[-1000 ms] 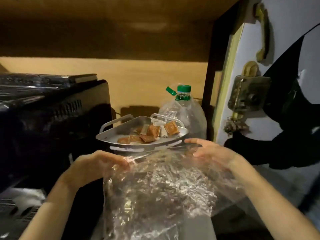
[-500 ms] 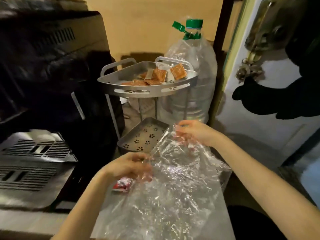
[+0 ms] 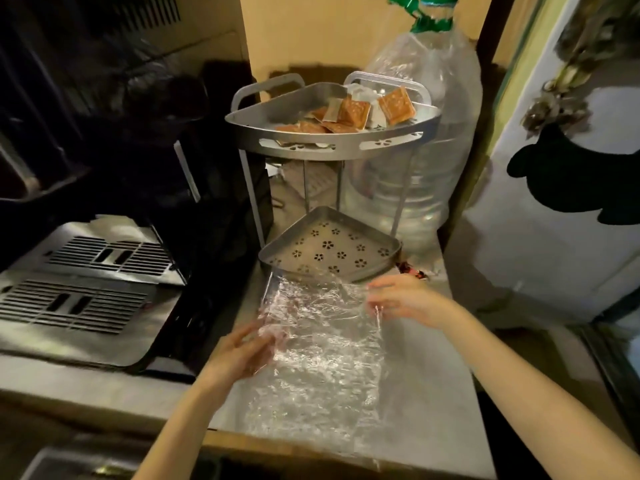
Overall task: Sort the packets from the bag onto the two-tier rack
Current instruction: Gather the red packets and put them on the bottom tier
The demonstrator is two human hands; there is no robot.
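A clear crinkled plastic bag [image 3: 318,344] lies flat on the counter in front of the grey two-tier corner rack [image 3: 332,147]. My left hand [image 3: 239,355] holds the bag's left edge. At the bag's right corner, my right hand [image 3: 405,299] pinches the plastic. Several orange packets [image 3: 353,112] and pale ones lie on the rack's upper tier. The perforated lower tier [image 3: 332,247] holds nothing. A small red packet [image 3: 412,271] lies on the counter beside the lower tier, just past my right hand.
A large clear water bottle [image 3: 426,133] with a green cap stands right behind the rack. A black appliance [image 3: 121,133] with metal grilles [image 3: 79,292] fills the left side. A white door [image 3: 561,202] stands at the right. The counter's front edge [image 3: 277,445] runs below the bag.
The view tilted down from the upper tier to the counter. Both hands lowered the bag from mid-air and spread it flat on the counter. The red packet by the left hand is no longer seen there.
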